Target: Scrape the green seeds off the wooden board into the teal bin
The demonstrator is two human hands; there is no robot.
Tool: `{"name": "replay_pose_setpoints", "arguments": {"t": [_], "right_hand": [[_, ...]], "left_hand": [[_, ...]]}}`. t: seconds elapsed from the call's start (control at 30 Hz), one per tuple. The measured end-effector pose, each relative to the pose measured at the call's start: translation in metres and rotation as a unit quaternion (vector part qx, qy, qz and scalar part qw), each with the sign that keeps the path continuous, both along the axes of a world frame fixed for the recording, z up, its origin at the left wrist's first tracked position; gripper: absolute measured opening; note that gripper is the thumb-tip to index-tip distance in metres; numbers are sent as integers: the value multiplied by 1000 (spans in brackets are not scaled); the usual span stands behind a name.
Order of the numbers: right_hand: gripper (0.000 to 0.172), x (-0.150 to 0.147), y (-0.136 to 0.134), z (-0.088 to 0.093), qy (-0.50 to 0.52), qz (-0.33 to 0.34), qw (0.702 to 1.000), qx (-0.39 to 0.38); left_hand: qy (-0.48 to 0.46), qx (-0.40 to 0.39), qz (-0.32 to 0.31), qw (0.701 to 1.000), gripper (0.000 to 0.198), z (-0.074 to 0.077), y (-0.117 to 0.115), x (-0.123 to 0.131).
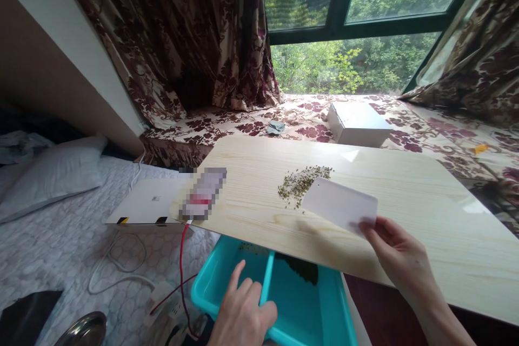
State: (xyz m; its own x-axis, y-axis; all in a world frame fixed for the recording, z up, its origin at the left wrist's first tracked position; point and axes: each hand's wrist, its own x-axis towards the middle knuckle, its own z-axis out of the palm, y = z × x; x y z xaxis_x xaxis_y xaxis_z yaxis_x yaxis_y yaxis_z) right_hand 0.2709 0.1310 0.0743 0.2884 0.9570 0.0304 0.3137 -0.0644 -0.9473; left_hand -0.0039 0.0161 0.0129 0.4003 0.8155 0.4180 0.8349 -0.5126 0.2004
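Note:
My right hand [399, 251] pinches a flat white plastic scraper [340, 203] at its near right corner. The scraper is tilted over the pale wood-grain table [251, 173], its left end beside a scattered pile of small greenish beans mixed with white grains [302, 184]. Below the table's front edge is a teal two-compartment bin [332, 303]. My left hand [245, 311] is at the bin's divider, thumb on the right side, fingers curled on the left, index finger stretched out. A dark green mass of beans [300, 268] lies in the right compartment; some pale grains lie in the left.
A blurred-out phone-like device [205, 194] with a red cable [181, 265] lies at the table's left end. White boxes stand on the bed [146, 200] and the window ledge [359, 121]. A metal bowl [83, 330] is at lower left.

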Motion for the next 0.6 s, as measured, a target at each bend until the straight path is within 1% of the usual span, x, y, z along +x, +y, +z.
{"name": "replay_pose_setpoints", "arguments": {"t": [0.13,0.27,0.37,0.43,0.6], "right_hand": [[28,1,0,-1,-24,-15,1000,-10],[27,0,-3,-3,-31,-13,999,-14],[25,-3,-3,-4,-17,5,1000,-19],[25,-6,-1,-3,-8,12,1000,-19],[25,-11,7,-1,-9,-5,1000,0]], "left_hand": [[-5,3,0,1000,41,-1,2,1],[19,-31,0,999,42,7,2,-6],[30,-59,11,998,40,13,1,-13],[26,-67,18,997,38,14,0,-15],[10,-71,19,997,35,15,-1,-16]]}}
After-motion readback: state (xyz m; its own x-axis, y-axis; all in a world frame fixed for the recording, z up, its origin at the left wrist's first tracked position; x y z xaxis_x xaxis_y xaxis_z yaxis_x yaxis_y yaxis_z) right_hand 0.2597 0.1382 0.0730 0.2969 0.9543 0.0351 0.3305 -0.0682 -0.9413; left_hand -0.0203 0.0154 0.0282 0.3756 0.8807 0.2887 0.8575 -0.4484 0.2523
